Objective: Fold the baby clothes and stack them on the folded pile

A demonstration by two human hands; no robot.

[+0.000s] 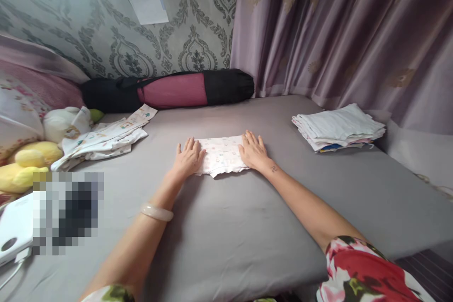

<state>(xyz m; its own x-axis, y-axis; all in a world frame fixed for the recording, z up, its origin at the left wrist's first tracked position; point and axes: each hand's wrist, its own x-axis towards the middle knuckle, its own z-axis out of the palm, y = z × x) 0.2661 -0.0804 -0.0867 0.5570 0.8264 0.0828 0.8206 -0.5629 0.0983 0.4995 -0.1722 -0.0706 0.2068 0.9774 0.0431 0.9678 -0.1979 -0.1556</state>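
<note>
A small folded garment (222,153), pale with a faint print and a wavy near edge, lies flat on the grey bed sheet (226,217). My left hand (189,158) rests palm down on its left end, fingers stretched out. Over the right end lies my right hand (253,151), also flat with the fingers spread. Both palms press on the cloth rather than gripping it. The parts of the garment beneath my hands are hidden.
A stack of folded clothes (338,127) sits at the right. Printed clothes (106,139) lie loosely at the left, near yellow and white plush toys (30,165). A white device with a cable (16,226) is at near left. A black and maroon roll bag (170,89) lines the wall.
</note>
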